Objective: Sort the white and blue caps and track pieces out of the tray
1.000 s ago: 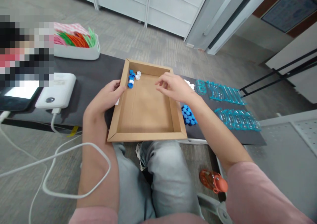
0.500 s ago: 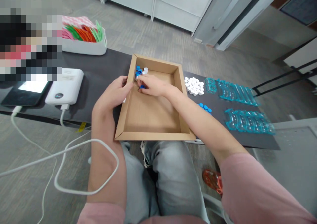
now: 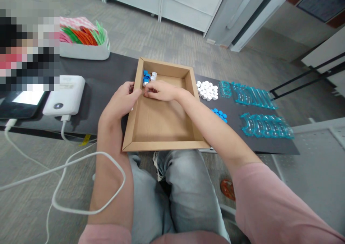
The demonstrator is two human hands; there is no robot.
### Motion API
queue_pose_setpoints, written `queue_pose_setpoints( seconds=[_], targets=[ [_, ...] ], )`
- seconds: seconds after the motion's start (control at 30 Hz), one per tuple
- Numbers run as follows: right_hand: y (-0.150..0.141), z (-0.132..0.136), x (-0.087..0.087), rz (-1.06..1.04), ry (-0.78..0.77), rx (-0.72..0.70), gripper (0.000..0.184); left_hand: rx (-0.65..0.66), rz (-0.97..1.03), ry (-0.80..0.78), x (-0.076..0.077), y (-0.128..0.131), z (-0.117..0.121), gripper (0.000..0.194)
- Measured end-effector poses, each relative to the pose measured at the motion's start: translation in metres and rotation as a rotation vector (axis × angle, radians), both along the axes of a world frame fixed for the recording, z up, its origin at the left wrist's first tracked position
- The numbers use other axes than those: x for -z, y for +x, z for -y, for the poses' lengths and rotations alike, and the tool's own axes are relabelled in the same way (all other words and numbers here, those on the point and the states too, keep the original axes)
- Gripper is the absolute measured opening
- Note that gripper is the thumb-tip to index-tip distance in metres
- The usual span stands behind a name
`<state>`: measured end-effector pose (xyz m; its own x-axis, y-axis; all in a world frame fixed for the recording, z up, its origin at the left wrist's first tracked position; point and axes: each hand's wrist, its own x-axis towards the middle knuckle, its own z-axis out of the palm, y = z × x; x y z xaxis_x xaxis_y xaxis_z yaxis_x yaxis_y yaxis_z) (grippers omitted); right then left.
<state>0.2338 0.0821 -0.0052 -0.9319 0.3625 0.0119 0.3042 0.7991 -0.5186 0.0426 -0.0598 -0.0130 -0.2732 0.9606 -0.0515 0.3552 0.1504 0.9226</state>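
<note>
A shallow brown cardboard box (image 3: 167, 144) sits at the table's front edge, over my knees. My left hand (image 3: 125, 98) grips its left wall, thumb on the rim and other fingers partly hidden on the outer side. Inside the box, my right hand (image 3: 159, 90) is low by the left wall, its fingertips bent together; whatever they hold is hidden. Just beyond those fingers, small blue pieces (image 3: 146, 79) lie in the far left corner beside a few small white pieces (image 3: 153, 75).
Right of the box are a pile of white pieces (image 3: 207, 90), a group of blue pieces (image 3: 219, 114) and clear teal plastic strips (image 3: 266, 126). To the left are a white power bank (image 3: 64, 96) with a cable (image 3: 90, 212) and a bin of colourful strips (image 3: 83, 51).
My right fingertips have shifted slightly toward the left wall, and the blue piece seen under them is now hidden. My left hand keeps its hold; the whole view has shifted a little.
</note>
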Motion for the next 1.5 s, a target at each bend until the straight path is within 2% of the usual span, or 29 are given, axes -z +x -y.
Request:
queue_pose_setpoints(
  seconds=[0.17, 0.33, 0.6, 0.73, 0.9, 1.03, 1.27, 1.5],
  targets=[
    [0.002, -0.001, 0.0, -0.008, -0.037, 0.01, 0.008, 0.017, 0.003, 0.02, 0.004, 0.001, -0.001, 0.048],
    [0.003, 0.0, 0.001, -0.029, -0.086, 0.001, 0.004, -0.01, -0.019, 0.02, 0.005, 0.002, -0.003, 0.042],
    [0.009, -0.002, -0.004, -0.119, -0.096, 0.058, 0.029, -0.038, 0.015, 0.007, 0.002, 0.006, 0.0, 0.045],
    [0.012, -0.002, -0.01, -0.169, -0.09, 0.104, 0.034, -0.048, 0.001, 0.026, 0.001, 0.006, 0.001, 0.044],
    [0.015, -0.002, -0.014, -0.279, -0.125, 0.175, 0.031, -0.023, 0.017, 0.026, 0.001, 0.005, 0.0, 0.043],
    [0.018, -0.006, -0.015, -0.341, -0.095, 0.172, 0.03, -0.022, 0.011, 0.022, 0.001, 0.006, 0.0, 0.045],
    [0.021, -0.011, -0.01, -0.258, -0.161, 0.143, 0.032, -0.029, -0.024, 0.012, -0.001, 0.006, 0.001, 0.044],
    [0.022, -0.012, -0.008, -0.225, -0.109, 0.182, 0.018, -0.028, 0.014, 0.02, 0.0, 0.007, 0.0, 0.044]
  ],
)
